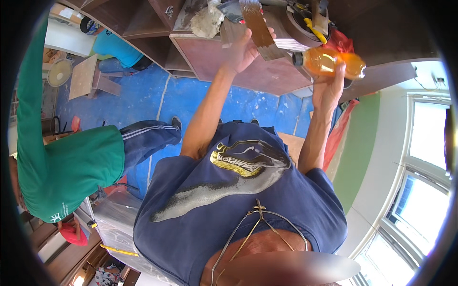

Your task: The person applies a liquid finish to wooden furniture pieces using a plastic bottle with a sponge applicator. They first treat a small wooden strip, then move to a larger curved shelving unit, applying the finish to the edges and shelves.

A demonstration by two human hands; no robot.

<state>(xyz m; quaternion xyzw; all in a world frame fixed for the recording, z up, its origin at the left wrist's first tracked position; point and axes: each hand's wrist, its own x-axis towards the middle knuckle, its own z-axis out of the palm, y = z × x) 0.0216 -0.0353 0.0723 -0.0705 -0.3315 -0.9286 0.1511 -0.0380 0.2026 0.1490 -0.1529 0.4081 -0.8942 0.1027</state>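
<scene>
My left hand (242, 53) is raised at the cabinet's upper edge, its thumb and fingers closed around a narrow wooden strip. This wooden strip (257, 26) is brown along most of its length, with a paler, bare-looking lower end. A clear plastic bottle (324, 62) of orange liquid lies nearly sideways in my right hand (330, 83), its dark cap pointing left toward the strip. Beyond my hands, a whitish rag (206, 20) and a dark flat blade (231, 9) rest on the cabinet. A yellow-handled tool (316, 31) and a red plastic bag or cloth (339, 41) lie behind the bottle.
The brown wooden cabinet (229, 64) stands before me over a blue floor covering (119, 105). At left is a person in a green top (76, 167); farther off are others in blue (117, 46) and red (73, 233). Windows (422, 143) line the right side.
</scene>
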